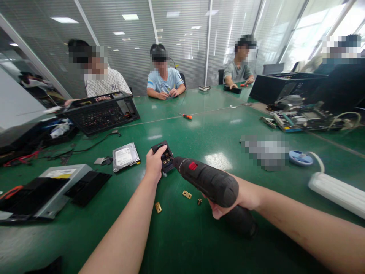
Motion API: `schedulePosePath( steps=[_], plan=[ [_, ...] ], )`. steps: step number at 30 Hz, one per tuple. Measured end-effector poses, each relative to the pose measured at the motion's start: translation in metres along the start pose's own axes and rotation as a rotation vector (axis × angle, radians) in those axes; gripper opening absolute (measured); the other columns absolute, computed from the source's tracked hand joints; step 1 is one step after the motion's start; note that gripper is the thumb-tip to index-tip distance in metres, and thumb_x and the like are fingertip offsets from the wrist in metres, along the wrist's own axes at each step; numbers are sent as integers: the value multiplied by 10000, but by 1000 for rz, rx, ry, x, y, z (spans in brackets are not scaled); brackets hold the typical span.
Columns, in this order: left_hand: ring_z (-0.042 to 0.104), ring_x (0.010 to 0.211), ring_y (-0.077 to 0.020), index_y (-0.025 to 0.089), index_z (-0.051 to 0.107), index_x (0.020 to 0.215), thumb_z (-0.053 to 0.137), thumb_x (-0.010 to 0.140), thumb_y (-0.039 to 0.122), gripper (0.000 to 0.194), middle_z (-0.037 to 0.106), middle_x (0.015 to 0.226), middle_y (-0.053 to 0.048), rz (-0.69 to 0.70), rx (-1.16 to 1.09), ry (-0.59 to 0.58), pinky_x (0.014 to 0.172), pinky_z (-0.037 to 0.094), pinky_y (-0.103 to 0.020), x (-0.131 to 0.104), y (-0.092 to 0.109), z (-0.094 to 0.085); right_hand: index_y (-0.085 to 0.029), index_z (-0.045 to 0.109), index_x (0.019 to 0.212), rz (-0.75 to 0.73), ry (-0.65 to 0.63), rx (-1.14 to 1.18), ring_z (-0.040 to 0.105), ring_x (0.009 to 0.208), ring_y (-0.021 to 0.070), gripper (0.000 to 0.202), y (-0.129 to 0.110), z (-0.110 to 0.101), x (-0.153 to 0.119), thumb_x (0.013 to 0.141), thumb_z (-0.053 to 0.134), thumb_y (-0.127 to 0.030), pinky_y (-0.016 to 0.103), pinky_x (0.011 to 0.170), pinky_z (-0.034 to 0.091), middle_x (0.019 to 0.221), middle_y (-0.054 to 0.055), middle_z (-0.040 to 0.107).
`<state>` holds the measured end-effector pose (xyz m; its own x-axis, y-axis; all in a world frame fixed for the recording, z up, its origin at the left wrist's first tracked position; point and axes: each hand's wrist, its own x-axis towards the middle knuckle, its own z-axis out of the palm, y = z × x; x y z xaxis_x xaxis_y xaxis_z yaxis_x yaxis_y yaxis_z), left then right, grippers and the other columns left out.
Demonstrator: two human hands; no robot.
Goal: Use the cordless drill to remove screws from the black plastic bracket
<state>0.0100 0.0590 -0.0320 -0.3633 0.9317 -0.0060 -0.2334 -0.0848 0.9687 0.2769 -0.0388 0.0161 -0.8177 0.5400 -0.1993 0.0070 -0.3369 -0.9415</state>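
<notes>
My left hand (155, 163) is closed on a small black box (168, 161) with brass-coloured parts inside, its thumb across the top. My right hand (225, 201) grips a black power drill (207, 179) with a red switch; the drill's front end is at the box's right side. The tip is hard to make out. Two brass plates, one (187, 195) below the drill and one (158, 207) beside my left forearm, lie on the green table (176, 239). A small brass screw (199, 201) is near the first plate.
A hard drive (125, 156) and a silver drive case (57, 182) lie at the left. Behind stands a black computer case (102, 114). An orange screwdriver (187, 116) lies farther back. Circuit boards (302, 116) and a white power strip (339, 190) are at the right. Several people sit around the table.
</notes>
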Motion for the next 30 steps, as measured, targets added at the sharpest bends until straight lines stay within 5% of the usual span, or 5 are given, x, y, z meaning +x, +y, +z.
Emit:
schedulePosePath(
  steps=[30],
  plan=[
    [730,640,-245,167,682,903,900,624,472,467,738,727,-43,-10,-11,-17,685,637,-410,-3,4,0,-156,721,884,-17,8,-16,710,618,163,461,1,-2,-1,545,1031,-187,266,608,582,681,-11,742]
  ],
)
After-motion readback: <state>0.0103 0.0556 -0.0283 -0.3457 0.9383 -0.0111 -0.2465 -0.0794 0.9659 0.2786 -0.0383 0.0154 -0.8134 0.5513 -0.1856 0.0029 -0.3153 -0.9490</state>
